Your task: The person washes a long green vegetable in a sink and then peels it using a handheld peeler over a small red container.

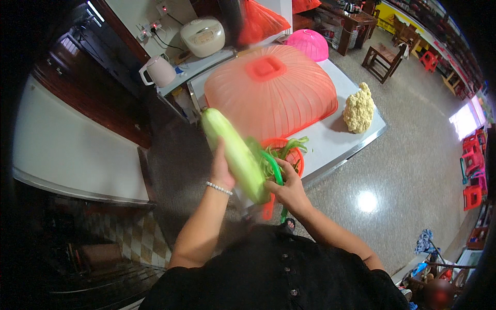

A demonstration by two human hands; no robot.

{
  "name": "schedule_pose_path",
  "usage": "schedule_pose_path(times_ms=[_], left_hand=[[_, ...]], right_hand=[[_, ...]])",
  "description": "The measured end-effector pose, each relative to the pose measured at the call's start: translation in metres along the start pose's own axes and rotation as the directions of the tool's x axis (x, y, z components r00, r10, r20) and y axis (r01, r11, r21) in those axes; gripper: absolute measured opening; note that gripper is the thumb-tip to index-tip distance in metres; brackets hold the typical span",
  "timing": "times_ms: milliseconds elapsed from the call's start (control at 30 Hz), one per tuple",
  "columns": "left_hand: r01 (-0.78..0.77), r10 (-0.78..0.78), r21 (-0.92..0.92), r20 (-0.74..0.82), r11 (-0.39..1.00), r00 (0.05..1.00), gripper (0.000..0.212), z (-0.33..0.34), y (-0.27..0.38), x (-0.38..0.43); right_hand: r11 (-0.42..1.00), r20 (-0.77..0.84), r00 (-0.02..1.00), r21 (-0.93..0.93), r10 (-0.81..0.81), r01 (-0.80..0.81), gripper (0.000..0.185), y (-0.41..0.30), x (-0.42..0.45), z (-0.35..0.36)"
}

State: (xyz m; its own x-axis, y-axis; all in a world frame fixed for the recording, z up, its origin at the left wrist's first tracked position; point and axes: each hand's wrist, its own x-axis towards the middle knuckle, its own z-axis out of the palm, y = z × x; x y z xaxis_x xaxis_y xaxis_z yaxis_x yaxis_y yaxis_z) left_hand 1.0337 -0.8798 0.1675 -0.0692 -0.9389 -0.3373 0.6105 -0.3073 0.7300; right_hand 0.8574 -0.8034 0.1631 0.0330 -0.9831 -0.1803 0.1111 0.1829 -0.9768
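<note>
My left hand, with a beaded bracelet at the wrist, holds a long pale green gourd that slants across the view. A green-handled tool, probably a peeler, is in my right hand, close to the gourd's right side; its working end is blurred. Behind that hand, a red plastic basket holds green peelings, some hanging over its rim at the table's edge. A head of cauliflower sits on the white table's right part.
A large red mesh food cover takes up much of the white table. Beyond it is a pink cover. A rice cooker and a kettle stand on a side counter at the upper left. A wooden chair stands farther off.
</note>
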Motion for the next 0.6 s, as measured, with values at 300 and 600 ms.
schedule_pose_path(times_ms=[300, 600], left_hand=[[-0.041, 0.036, -0.045, -0.109, 0.998, 0.993, 0.073, 0.001, 0.002, 0.012], [0.003, -0.004, -0.013, -0.047, 1.0, 0.999, 0.078, -0.001, -0.002, 0.015]], right_hand=[[0.981, 0.026, 0.999, -0.19, 0.033, -0.028, 0.062, 0.018, 0.021, -0.008], [0.938, 0.013, 1.0, -0.346, -0.009, 0.013, 0.058, 0.011, 0.023, -0.009]])
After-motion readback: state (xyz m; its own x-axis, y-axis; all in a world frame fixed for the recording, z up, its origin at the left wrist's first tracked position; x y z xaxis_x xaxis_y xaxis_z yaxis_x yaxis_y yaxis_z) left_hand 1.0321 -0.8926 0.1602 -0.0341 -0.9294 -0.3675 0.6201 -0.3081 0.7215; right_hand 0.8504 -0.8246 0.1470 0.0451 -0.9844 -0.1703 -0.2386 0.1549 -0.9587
